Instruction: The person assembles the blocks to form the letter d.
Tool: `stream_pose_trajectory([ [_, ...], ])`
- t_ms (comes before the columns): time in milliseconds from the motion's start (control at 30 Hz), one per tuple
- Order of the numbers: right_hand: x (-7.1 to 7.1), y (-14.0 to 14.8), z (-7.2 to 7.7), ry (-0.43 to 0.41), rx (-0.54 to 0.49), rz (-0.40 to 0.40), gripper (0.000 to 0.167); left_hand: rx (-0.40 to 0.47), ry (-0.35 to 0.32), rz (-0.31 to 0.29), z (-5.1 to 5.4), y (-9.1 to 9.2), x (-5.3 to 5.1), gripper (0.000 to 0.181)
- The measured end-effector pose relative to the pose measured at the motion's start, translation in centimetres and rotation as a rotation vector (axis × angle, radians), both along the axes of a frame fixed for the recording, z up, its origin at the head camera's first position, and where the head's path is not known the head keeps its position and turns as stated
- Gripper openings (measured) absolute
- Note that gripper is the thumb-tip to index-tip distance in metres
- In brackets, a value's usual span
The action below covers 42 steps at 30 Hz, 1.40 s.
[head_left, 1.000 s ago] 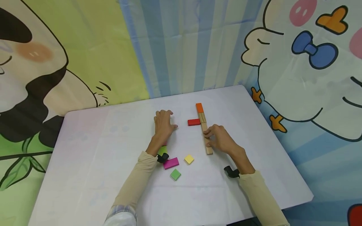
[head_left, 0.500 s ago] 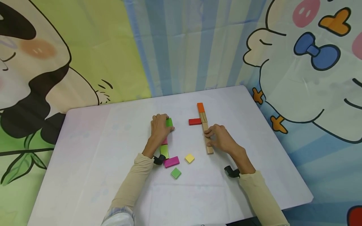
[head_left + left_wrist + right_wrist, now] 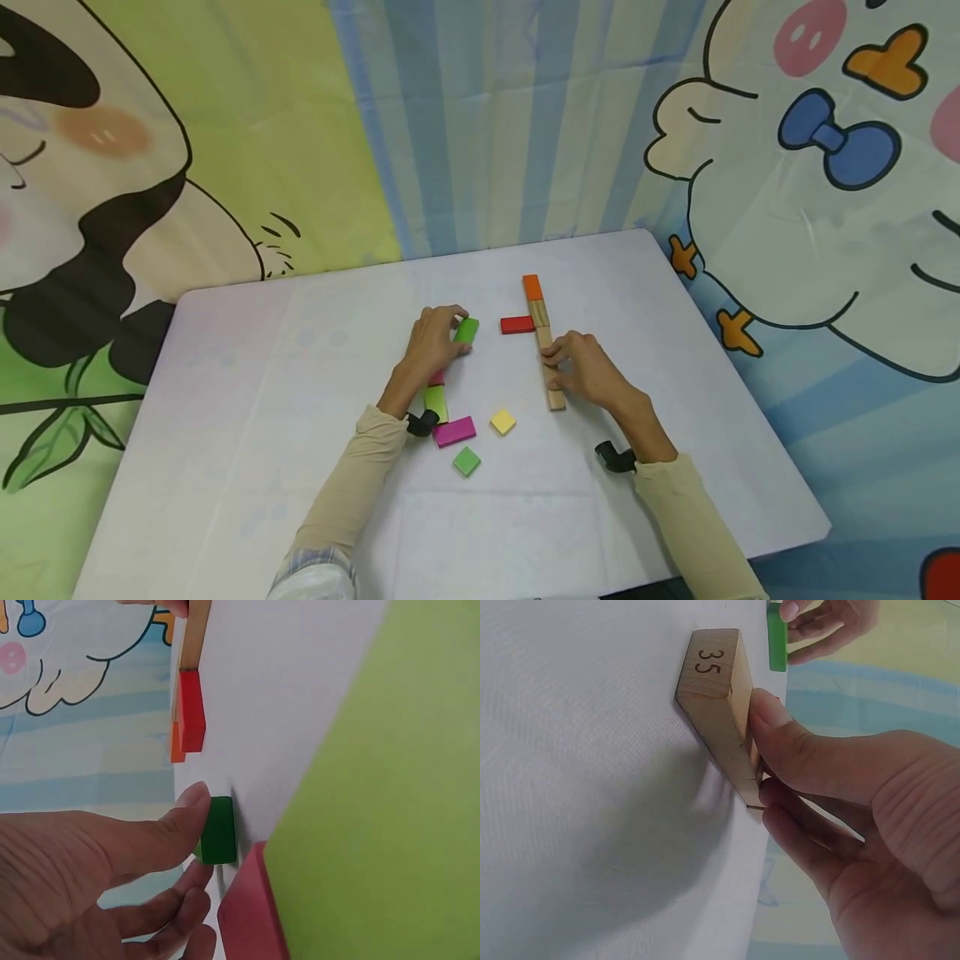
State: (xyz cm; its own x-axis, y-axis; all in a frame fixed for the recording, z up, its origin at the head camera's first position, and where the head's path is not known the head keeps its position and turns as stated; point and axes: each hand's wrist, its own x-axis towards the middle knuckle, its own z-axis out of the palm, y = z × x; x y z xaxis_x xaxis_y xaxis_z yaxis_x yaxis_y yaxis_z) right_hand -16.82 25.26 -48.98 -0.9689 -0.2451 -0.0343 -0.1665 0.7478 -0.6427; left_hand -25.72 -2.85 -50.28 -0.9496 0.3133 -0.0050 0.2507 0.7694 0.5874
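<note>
In the head view, my left hand (image 3: 431,337) pinches a green wooden block (image 3: 466,331) between thumb and fingers. The block is slanted, its far end toward the right. Below that hand, a pinkish-red block (image 3: 437,378) and a lime block (image 3: 436,403) lie end to end, partly covered by the hand. My right hand (image 3: 588,367) grips the plain wooden blocks (image 3: 556,400) at the near part of a straight row. A number 35 shows on the end of a plain block (image 3: 711,666) in the right wrist view. At the row's far end sits an orange block (image 3: 532,287).
A red block (image 3: 516,325) juts leftward from the row. Between the arms lie a magenta block (image 3: 454,432), a yellow block (image 3: 502,422) and a small green block (image 3: 467,461). The white table (image 3: 247,400) ends at a patterned cloth backdrop (image 3: 480,125).
Since half a second ago, my left hand has shifted right with the green block, which has turned from nearly in line with the pinkish-red block to a slant. My right hand stays put.
</note>
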Motion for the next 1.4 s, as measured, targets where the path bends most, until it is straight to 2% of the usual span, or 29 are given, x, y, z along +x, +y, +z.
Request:
stream_pose_trajectory([
  [200,-0.1,0.2,-0.2,0.008,-0.001,0.001,0.038,0.008,-0.012,-0.084,0.2,-0.2,-0.2,0.056],
  [433,0.0,0.1,-0.1,0.005,-0.013,0.008,0.039,-0.012,-0.019,-0.137,0.1,0.2,-0.4,0.057],
  [700,0.0,0.1,-0.2,0.015,-0.013,0.017,0.04,-0.035,-0.006,-0.159,-0.2,0.7,-0.5,0.057],
  [867,0.0,0.2,-0.2,0.043,-0.004,0.023,0.039,-0.044,-0.004,-0.165,0.1,1.0,-0.4,0.057],
  [1400,0.0,0.2,-0.2,0.036,0.012,0.018,0.038,-0.04,0.02,-0.179,-0.2,1.5,-0.1,0.057],
])
